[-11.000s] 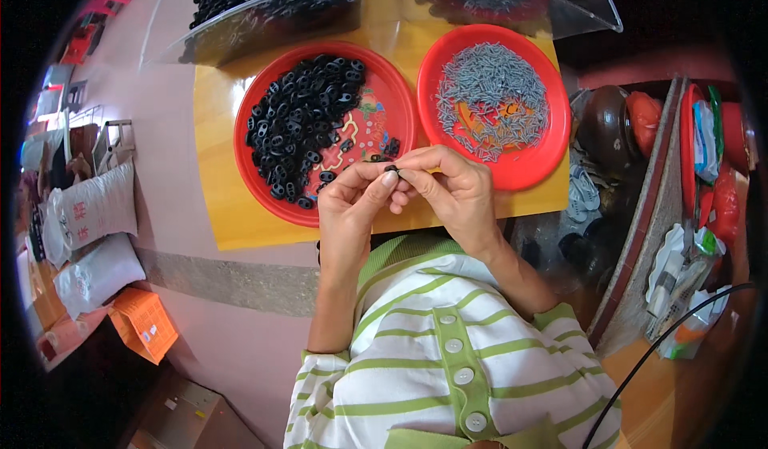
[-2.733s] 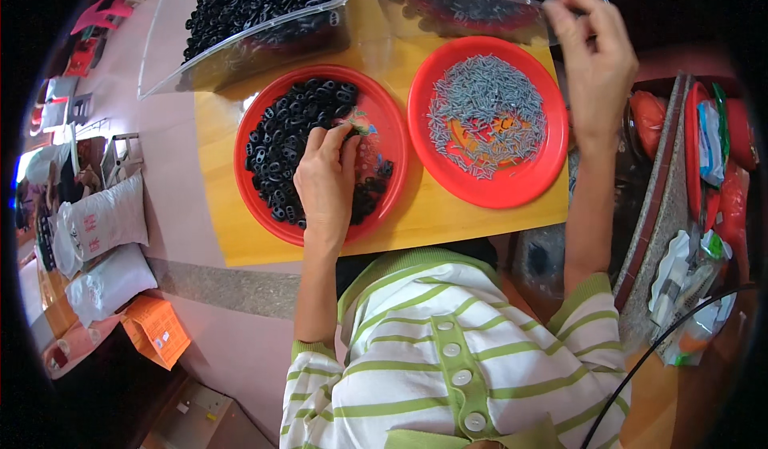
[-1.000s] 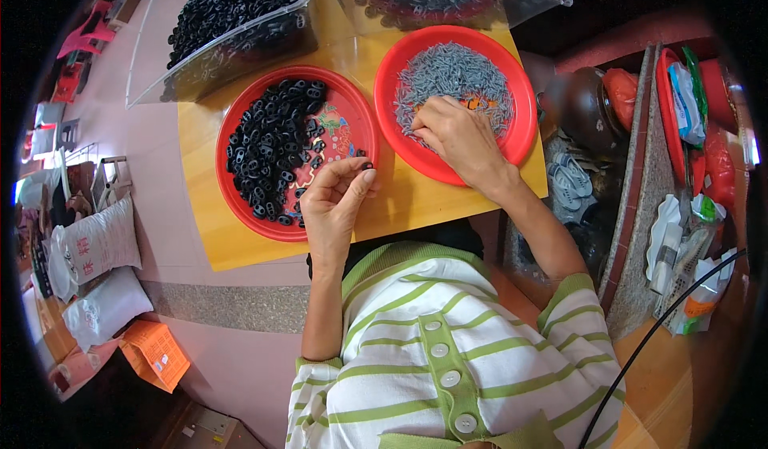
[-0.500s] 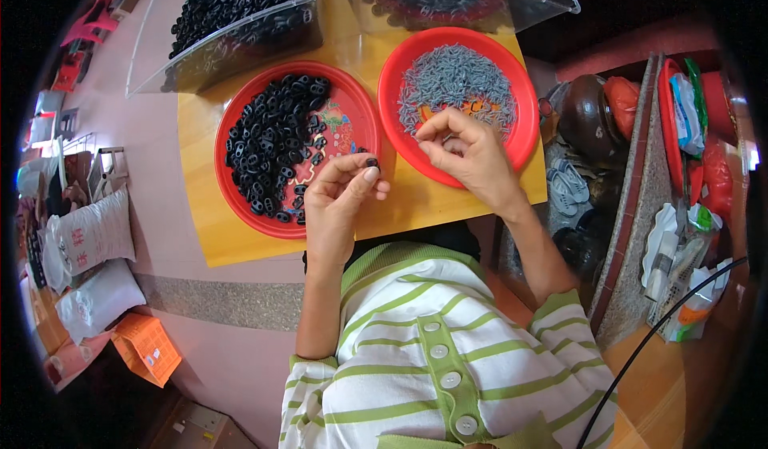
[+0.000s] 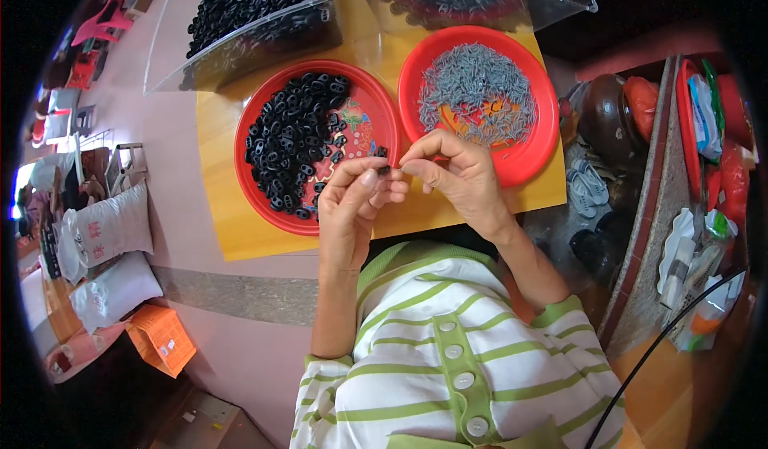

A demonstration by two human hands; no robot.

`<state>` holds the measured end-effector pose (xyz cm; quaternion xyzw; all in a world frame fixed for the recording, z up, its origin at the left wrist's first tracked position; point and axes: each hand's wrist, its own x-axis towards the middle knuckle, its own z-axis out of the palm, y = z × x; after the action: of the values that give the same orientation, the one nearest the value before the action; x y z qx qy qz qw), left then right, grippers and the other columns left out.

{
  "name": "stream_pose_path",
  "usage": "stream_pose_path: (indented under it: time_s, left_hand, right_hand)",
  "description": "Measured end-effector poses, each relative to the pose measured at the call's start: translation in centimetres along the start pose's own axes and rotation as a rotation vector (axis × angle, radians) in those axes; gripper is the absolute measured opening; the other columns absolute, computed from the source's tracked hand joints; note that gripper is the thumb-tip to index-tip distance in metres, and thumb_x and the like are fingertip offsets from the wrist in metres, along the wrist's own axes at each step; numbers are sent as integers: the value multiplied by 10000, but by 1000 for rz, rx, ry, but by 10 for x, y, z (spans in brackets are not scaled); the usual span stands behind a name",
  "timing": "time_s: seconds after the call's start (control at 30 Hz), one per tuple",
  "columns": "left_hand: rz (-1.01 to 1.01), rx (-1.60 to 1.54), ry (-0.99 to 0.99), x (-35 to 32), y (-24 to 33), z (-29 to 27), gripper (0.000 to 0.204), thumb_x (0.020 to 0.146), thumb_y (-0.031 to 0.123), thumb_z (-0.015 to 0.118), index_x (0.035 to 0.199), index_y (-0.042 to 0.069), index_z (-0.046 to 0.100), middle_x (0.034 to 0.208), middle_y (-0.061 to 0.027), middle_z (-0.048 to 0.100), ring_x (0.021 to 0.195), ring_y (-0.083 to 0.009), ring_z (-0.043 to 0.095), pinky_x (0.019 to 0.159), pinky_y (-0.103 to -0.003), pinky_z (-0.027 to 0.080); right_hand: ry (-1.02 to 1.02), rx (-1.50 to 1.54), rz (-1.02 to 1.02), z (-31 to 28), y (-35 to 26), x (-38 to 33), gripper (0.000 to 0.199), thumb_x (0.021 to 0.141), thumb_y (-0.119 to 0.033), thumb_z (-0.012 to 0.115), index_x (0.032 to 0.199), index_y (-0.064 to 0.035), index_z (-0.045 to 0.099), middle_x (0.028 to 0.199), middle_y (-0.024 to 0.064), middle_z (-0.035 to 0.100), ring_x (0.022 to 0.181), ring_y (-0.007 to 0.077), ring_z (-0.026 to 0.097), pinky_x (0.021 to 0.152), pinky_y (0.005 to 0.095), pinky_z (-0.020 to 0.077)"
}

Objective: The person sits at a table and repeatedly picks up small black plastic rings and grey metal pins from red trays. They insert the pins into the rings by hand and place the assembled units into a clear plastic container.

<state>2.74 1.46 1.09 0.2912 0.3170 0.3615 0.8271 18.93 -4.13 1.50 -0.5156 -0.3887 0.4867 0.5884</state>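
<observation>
While the left hand (image 5: 346,201) holds a small black piece (image 5: 383,171) near the middle of the frame, the right hand (image 5: 464,181) faces it from the right, its fingertips just beside the piece. The left grip is closed on it, thumb against forefinger; the right grip is pinched together, but whether it has one of the grey screws (image 5: 478,77) is too small to tell. The piece sits at the left grip's right end, toward the right fingertips; its long axis cannot be made out. It looks dark, like the oval, two-holed pieces (image 5: 292,133) heaped in the red tray (image 5: 370,105) left of centre on the yellow worktop (image 5: 224,229).
</observation>
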Motion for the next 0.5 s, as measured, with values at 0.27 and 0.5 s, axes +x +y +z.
stream_pose_path:
  time_s: [0.27, 0.5]
  left_hand:
    - [8, 68, 35, 1, -3, 2, 193, 878, -10, 580, 1066, -50, 566, 926, -141, 655, 835, -179, 668, 769, -262, 551]
    - [-34, 97, 81, 0, -7, -1, 143, 880, 30, 602, 1000, -48, 614, 884, -130, 674, 766, -166, 668, 725, -255, 548]
  right_hand:
    - [63, -117, -173, 8, 14, 3, 87, 879, -99, 621, 898, -14, 627, 871, 39, 600, 789, 87, 586, 658, 232, 471]
    - [50, -34, -140, 8, 18, 2, 91, 885, -97, 613, 894, -6, 618, 842, 38, 633, 743, 89, 601, 641, 236, 479]
